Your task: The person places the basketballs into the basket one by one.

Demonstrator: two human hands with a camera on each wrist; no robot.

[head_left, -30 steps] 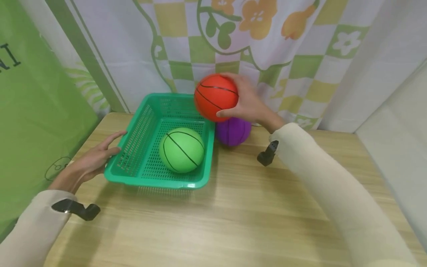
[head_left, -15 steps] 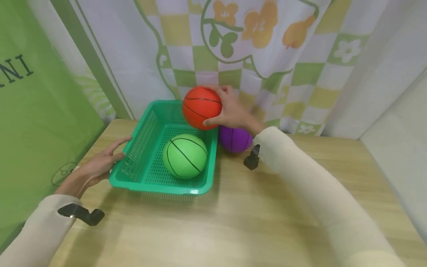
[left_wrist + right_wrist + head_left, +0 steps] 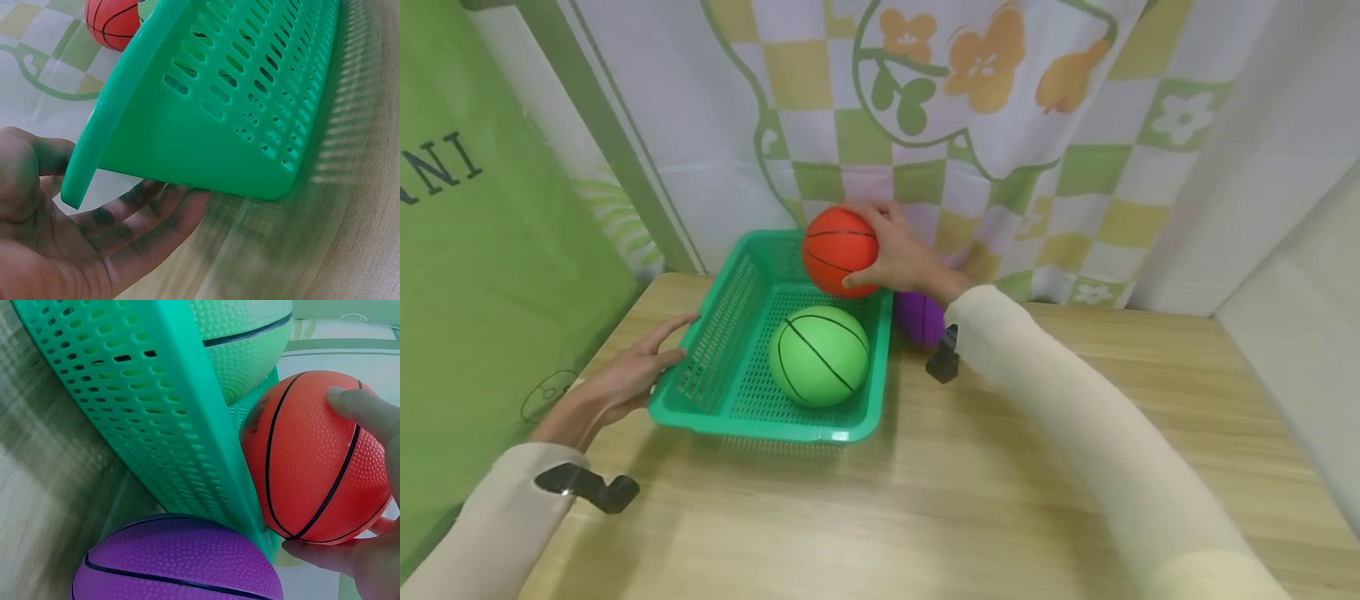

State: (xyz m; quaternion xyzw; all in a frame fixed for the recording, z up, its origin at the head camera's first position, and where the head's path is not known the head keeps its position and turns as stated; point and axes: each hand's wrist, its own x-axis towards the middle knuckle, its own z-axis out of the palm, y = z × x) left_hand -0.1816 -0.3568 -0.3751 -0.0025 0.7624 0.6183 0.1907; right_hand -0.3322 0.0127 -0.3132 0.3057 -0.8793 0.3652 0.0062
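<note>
My right hand (image 3: 898,254) grips a red ball (image 3: 835,254) with black lines, thumb and fingers spread round its right side. It hangs over the back right corner of a green perforated plastic basket (image 3: 767,429). Inside the basket lies a light green ball (image 3: 818,357). A purple ball (image 3: 181,565) sits outside, against the basket's right wall, partly hidden by my right forearm in the head view. At the left side my left hand (image 3: 628,375) touches the rim; in the left wrist view its extended fingers (image 3: 153,228) rest against the outer wall below the lip.
The basket stands on a wooden table (image 3: 1000,500). A patterned curtain (image 3: 917,175) hangs right behind the basket and balls. Green fabric (image 3: 467,292) borders the left side, and a pale wall (image 3: 1300,250) the right.
My right hand has carried the red ball leftward, from above the purple ball to over the basket. The left hand stays at the rim, and the view has shifted slightly.
</note>
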